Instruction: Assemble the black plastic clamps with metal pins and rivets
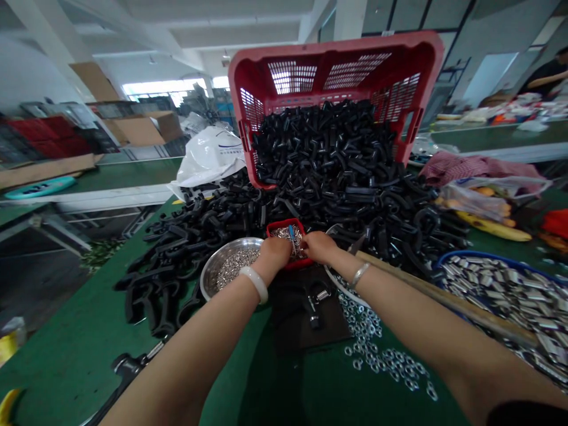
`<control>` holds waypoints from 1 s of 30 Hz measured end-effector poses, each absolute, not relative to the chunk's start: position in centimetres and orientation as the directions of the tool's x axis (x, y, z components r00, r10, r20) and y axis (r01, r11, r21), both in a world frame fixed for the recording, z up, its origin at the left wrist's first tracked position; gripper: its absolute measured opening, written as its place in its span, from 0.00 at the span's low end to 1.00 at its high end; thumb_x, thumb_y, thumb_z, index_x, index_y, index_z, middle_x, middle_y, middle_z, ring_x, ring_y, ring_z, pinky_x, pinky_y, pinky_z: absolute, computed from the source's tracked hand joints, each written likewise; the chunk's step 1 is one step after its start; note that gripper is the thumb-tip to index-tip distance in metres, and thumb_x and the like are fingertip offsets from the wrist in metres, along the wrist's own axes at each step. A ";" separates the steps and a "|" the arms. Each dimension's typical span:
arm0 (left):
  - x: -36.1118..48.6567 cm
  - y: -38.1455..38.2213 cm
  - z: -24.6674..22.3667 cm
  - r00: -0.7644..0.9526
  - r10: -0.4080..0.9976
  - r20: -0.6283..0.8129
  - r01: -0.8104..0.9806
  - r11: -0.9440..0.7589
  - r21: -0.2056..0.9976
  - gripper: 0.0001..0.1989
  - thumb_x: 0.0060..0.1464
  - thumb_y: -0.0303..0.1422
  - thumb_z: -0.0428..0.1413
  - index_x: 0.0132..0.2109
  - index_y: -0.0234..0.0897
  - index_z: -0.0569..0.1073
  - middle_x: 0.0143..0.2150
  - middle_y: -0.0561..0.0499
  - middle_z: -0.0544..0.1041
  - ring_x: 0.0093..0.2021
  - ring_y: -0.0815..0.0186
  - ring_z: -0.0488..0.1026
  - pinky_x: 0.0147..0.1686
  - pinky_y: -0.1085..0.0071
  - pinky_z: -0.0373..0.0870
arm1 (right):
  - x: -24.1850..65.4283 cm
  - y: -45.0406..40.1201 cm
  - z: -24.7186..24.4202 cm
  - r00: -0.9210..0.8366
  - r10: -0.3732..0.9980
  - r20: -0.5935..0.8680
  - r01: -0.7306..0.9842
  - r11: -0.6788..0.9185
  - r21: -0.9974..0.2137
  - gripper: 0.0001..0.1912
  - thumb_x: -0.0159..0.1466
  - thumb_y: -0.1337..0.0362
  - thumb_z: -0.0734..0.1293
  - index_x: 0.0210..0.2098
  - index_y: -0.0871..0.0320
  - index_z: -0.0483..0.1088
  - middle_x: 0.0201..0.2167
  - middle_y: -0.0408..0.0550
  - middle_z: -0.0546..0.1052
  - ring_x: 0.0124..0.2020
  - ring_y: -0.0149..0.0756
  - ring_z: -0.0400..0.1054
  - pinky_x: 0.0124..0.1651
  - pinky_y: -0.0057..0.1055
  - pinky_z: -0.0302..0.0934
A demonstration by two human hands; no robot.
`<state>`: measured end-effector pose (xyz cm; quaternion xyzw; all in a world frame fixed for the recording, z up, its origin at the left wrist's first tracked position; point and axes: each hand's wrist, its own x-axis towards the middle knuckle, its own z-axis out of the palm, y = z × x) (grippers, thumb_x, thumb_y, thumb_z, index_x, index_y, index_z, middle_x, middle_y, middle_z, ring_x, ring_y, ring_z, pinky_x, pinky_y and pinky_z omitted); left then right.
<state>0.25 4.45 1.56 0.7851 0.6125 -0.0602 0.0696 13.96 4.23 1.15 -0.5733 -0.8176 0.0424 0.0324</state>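
Observation:
My left hand [275, 251] and my right hand [317, 247] reach into a small red tray [278, 224] of shiny metal parts. A blue-handled item [291, 233] stands among those parts between my hands. My fingers are hidden, so any grip is unclear. Just left of my left hand sits a steel bowl [248, 241] of small silver parts. Below my hands lies a black mat [293, 319] bearing a spring and bolt assembly [318, 299]. Behind the tray rises a large heap of curved black plastic parts [328, 171].
A red crate [337, 65] lies tipped against the heap. At right, a blue-rimmed basket [470, 258] holds metal pieces, with a wooden stick [444, 296] beside it. Loose hex nuts [381, 355] lie on the green table [80, 355]. A co-worker [545, 77] stands far right.

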 end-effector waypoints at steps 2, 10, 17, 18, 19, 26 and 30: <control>0.5 4.5 1.3 0.245 0.956 -0.161 0.969 -0.245 0.026 0.13 0.51 0.34 0.51 0.41 0.33 0.75 0.40 0.36 0.75 0.44 0.54 0.71 0.43 0.63 0.65 | 14.3 4.1 1.3 -0.347 0.937 0.027 0.926 0.347 -0.148 0.14 0.54 0.68 0.62 0.40 0.54 0.72 0.36 0.47 0.76 0.39 0.35 0.69 0.39 0.26 0.59; -0.5 4.4 0.9 0.225 0.972 -0.066 0.973 -0.220 0.077 0.13 0.50 0.40 0.51 0.40 0.42 0.74 0.37 0.45 0.76 0.38 0.57 0.73 0.35 0.67 0.66 | 15.4 2.9 1.4 -0.357 0.932 0.064 0.903 0.362 -0.232 0.19 0.55 0.67 0.62 0.47 0.53 0.68 0.39 0.45 0.75 0.41 0.34 0.68 0.42 0.25 0.57; -1.5 3.7 1.1 0.261 0.962 0.077 0.934 -0.271 0.232 0.10 0.49 0.37 0.50 0.36 0.42 0.74 0.34 0.50 0.75 0.34 0.64 0.71 0.31 0.73 0.63 | 14.6 3.4 1.7 -0.360 0.933 0.022 0.916 0.357 -0.182 0.23 0.54 0.69 0.62 0.50 0.53 0.66 0.39 0.48 0.76 0.41 0.37 0.68 0.41 0.27 0.58; -1.7 3.5 1.0 0.267 0.957 0.114 0.906 -0.290 0.309 0.09 0.48 0.36 0.51 0.34 0.40 0.73 0.32 0.51 0.75 0.32 0.66 0.70 0.30 0.73 0.63 | 14.5 3.6 1.7 -0.365 0.931 0.014 0.915 0.361 -0.177 0.21 0.54 0.69 0.62 0.48 0.53 0.68 0.40 0.49 0.75 0.42 0.37 0.68 0.42 0.26 0.57; -1.9 3.3 0.8 0.268 0.951 0.154 0.863 -0.308 0.400 0.07 0.47 0.35 0.51 0.31 0.38 0.72 0.30 0.51 0.74 0.31 0.67 0.69 0.30 0.74 0.62 | 14.5 3.7 1.8 -0.369 0.929 0.004 0.915 0.365 -0.171 0.20 0.55 0.69 0.62 0.47 0.53 0.69 0.40 0.49 0.75 0.42 0.37 0.68 0.42 0.26 0.57; -2.8 0.3 -0.6 0.203 0.975 0.092 0.393 -0.167 0.904 0.09 0.43 0.30 0.52 0.21 0.36 0.59 0.17 0.60 0.61 0.18 0.75 0.58 0.19 0.79 0.55 | 14.3 4.2 2.8 -0.403 0.911 -0.090 0.910 0.389 -0.140 0.18 0.52 0.68 0.63 0.43 0.55 0.72 0.39 0.49 0.76 0.39 0.37 0.69 0.37 0.24 0.57; -2.7 -1.2 -0.3 0.205 0.978 -0.027 0.193 -0.013 0.981 0.10 0.41 0.32 0.56 0.26 0.36 0.60 0.16 0.63 0.62 0.14 0.77 0.58 0.16 0.80 0.56 | 14.0 4.4 3.0 -0.415 0.897 -0.151 0.908 0.396 -0.137 0.14 0.51 0.71 0.64 0.37 0.55 0.74 0.35 0.48 0.77 0.36 0.36 0.70 0.35 0.24 0.57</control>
